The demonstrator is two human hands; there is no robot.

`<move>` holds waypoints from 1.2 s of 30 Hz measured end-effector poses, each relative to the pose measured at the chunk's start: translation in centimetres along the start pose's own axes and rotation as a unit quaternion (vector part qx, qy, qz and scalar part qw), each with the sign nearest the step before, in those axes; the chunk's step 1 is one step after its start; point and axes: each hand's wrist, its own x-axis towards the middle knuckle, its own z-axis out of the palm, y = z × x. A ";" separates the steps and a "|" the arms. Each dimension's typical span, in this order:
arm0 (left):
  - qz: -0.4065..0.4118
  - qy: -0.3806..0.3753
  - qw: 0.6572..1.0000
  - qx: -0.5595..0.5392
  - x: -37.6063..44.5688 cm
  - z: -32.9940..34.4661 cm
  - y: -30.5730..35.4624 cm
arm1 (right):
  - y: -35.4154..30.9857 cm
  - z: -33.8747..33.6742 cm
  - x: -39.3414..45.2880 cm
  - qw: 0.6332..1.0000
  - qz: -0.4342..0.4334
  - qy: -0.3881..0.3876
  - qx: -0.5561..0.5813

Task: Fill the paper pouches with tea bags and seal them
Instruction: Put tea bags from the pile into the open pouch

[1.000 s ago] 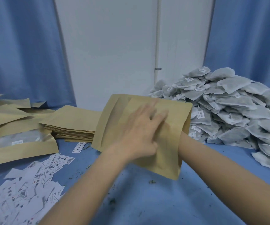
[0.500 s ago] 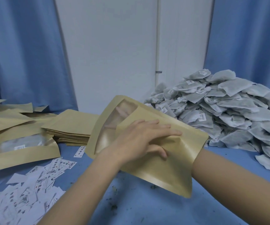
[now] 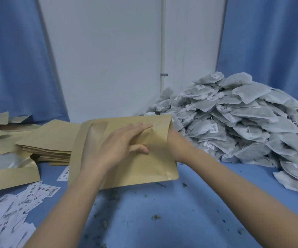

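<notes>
A heap of grey tea bags (image 3: 243, 120) with small white tags was piled on the right of the blue worktop (image 3: 189, 212), reaching to just beside the right wrist. To the left lay a flat stack of kraft paper pouches (image 3: 49, 140), and further left a windowed pouch (image 3: 8, 167) lay flat with more pouches behind it. Loose white printed labels (image 3: 19, 203) were scattered at the near left, and dark tea crumbs dotted the cloth. Blue curtains (image 3: 15, 59) hung on either side of a white wall.

In the middle, a kraft paper pouch (image 3: 144, 167) was held just above the worktop, its mouth to the right. The left hand (image 3: 119, 145) lay flat on its upper face, fingers straight and together, thumb resting lower. The right hand (image 3: 176, 140) reached into the mouth; only the wrist showed, so I could not tell how its fingers lay.
</notes>
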 end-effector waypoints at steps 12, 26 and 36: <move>-0.106 0.038 0.993 0.024 5.4 1.4 -9.7 | 8.2 8.3 9.1 0.936 0.185 0.185 0.234; -0.147 0.049 0.988 0.018 6.1 1.8 -13.8 | 8.2 10.4 14.2 0.825 0.172 0.310 0.440; -0.132 0.046 0.990 -0.003 6.2 1.8 -13.4 | 7.4 5.3 12.1 0.905 -0.049 0.247 0.342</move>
